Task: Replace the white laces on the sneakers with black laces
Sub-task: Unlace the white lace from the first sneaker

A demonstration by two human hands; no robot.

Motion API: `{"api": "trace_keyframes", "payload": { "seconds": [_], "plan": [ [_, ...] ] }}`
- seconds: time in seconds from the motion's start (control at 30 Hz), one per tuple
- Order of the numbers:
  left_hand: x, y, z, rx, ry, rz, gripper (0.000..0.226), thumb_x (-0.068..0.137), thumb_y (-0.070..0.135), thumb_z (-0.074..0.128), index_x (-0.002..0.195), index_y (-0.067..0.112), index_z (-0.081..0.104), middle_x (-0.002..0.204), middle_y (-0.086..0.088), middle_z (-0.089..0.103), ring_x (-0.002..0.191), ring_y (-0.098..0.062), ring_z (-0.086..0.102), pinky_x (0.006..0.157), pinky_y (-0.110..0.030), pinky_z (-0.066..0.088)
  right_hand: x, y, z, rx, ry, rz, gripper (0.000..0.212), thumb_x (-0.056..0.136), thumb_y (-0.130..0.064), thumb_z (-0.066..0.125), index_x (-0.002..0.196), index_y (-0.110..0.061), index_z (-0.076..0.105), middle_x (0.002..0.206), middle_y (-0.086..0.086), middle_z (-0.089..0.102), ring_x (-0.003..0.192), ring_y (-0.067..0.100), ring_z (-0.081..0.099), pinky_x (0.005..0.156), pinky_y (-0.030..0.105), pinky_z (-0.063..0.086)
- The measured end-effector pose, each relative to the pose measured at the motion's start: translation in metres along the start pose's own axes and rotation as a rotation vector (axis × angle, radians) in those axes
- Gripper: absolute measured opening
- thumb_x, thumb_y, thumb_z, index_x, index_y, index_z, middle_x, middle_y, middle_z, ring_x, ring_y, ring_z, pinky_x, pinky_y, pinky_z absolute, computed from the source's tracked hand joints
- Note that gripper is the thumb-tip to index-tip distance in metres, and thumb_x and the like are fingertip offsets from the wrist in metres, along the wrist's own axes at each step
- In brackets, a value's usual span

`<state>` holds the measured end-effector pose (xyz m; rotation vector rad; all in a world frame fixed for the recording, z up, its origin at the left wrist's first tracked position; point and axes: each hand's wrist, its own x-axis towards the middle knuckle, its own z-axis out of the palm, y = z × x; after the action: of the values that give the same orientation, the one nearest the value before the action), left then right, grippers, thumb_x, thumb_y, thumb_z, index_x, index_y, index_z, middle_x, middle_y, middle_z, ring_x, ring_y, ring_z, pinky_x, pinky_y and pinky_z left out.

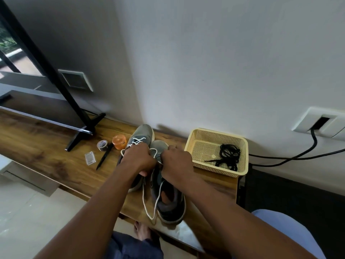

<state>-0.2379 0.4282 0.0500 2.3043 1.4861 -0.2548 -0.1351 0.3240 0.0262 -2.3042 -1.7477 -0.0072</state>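
I look down on two grey sneakers (160,176) side by side on a wooden shelf (46,152) against a wall. My left hand (139,158) and right hand (177,161) sit close together over the right-hand shoe, fingers curled on its white lace (149,202), which hangs in a loose loop past the heel. The lace looks light, limp and soft, so I judge it best pinched near an eyelet and drawn out a little at a time. The black laces (228,156) lie tangled in a cream mesh basket (194,139) just right of the shoes. No brand or writing is readable.
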Motion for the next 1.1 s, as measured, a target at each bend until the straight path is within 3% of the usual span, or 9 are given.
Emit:
{"api": "trace_keyframes", "payload": {
  "seconds": [0.1, 0.27, 0.43, 0.6, 0.73, 0.87, 0.97, 1.03, 1.1],
  "plan": [
    [-0.001, 0.000, 0.000, -0.019, 0.007, 0.004, 0.017, 0.089, 0.024, 0.059, 0.080, 0.015, 0.070, 0.048, 0.001, 0.068, 0.040, -0.009, 0.066, 0.058, -0.024, 0.047, 0.004, 0.000, 0.000, 0.095, 0.048, 0.035, 0.019, 0.081, -0.018, 0.063, 0.096, -0.018, 0.074, 0.101, 0.005, 0.063, 0.106, 0.031, 0.058, 0.064, 0.034, 0.039],
    [-0.001, 0.002, 0.001, -0.051, 0.022, -0.004, 0.020, 0.094, 0.026, 0.056, 0.083, 0.014, 0.068, 0.046, 0.003, 0.066, 0.040, -0.008, 0.066, 0.056, -0.023, 0.043, 0.016, 0.010, -0.016, 0.530, 0.224, 0.221, 0.006, 0.083, -0.026, 0.072, 0.082, -0.021, 0.074, 0.089, -0.006, 0.069, 0.087, 0.020, 0.065, 0.069, 0.033, 0.050],
    [-0.003, 0.002, 0.001, -0.047, 0.019, -0.024, 0.012, 0.085, 0.023, 0.059, 0.081, 0.015, 0.067, 0.044, 0.006, 0.065, 0.039, -0.005, 0.064, 0.053, -0.023, 0.040, 0.020, 0.015, -0.048, 0.951, 0.527, 0.251, 0.009, 0.081, -0.017, 0.074, 0.074, -0.020, 0.069, 0.080, -0.009, 0.067, 0.078, 0.008, 0.063, 0.071, 0.031, 0.050],
    [-0.006, 0.005, 0.001, 0.007, 0.098, -0.031, 0.009, 0.081, 0.025, 0.065, 0.079, 0.017, 0.067, 0.039, 0.012, 0.059, 0.034, -0.003, 0.056, 0.046, -0.021, 0.032, 0.017, 0.015, -0.066, 1.137, 0.707, 0.198, 0.008, 0.085, -0.013, 0.065, 0.078, -0.011, 0.064, 0.080, 0.000, 0.064, 0.075, 0.033, 0.064, 0.069, 0.053, 0.054],
    [-0.007, 0.004, 0.001, -0.003, 0.104, -0.023, 0.009, 0.082, 0.023, 0.071, 0.079, 0.017, 0.066, 0.039, 0.009, 0.060, 0.032, -0.004, 0.056, 0.034, -0.018, 0.031, 0.015, 0.012, -0.084, 1.216, 0.774, 0.135, 0.010, 0.090, -0.008, 0.059, 0.080, -0.005, 0.059, 0.072, 0.006, 0.060, 0.071, 0.038, 0.062, 0.067, 0.058, 0.053],
    [-0.010, 0.007, 0.000, 0.047, 0.137, -0.011, 0.009, 0.077, 0.020, 0.072, 0.078, 0.013, 0.067, 0.051, 0.002, 0.064, 0.055, -0.010, 0.056, 0.048, -0.024, 0.031, 0.009, 0.008, -0.109, 1.350, 0.806, 0.097, 0.013, 0.094, -0.005, 0.052, 0.082, -0.004, 0.057, 0.073, 0.018, 0.062, 0.069, 0.041, 0.065, 0.064, 0.061, 0.057],
    [-0.011, 0.009, 0.000, 0.006, 0.103, -0.029, 0.005, 0.078, 0.017, 0.068, 0.078, 0.013, 0.068, 0.046, 0.004, 0.065, 0.051, -0.012, 0.064, 0.050, -0.024, 0.042, 0.005, 0.004, -0.124, 1.433, 0.810, 0.082, 0.012, 0.097, -0.006, 0.051, 0.086, -0.003, 0.055, 0.075, 0.025, 0.062, 0.065, 0.045, 0.066, 0.058, 0.060, 0.058],
    [-0.012, 0.012, -0.001, -0.026, 0.081, -0.046, 0.005, 0.079, 0.015, 0.068, 0.082, 0.013, 0.069, 0.051, 0.002, 0.069, 0.056, -0.015, 0.071, 0.061, -0.028, 0.056, 0.004, 0.001, -0.129, 1.440, 0.805, 0.065, 0.013, 0.097, -0.004, 0.050, 0.086, 0.001, 0.055, 0.072, 0.025, 0.059, 0.058, 0.041, 0.063, 0.054, 0.056, 0.057],
    [-0.014, 0.015, -0.001, 0.007, 0.107, -0.017, 0.013, 0.076, 0.016, 0.071, 0.088, 0.014, 0.067, 0.064, -0.001, 0.074, 0.072, -0.021, 0.073, 0.064, -0.028, 0.053, 0.004, -0.003, -0.130, 1.432, 0.792, 0.060, 0.013, 0.096, -0.004, 0.050, 0.085, 0.003, 0.054, 0.068, 0.021, 0.057, 0.054, 0.033, 0.059, 0.050, 0.046, 0.053]
  ]
}}
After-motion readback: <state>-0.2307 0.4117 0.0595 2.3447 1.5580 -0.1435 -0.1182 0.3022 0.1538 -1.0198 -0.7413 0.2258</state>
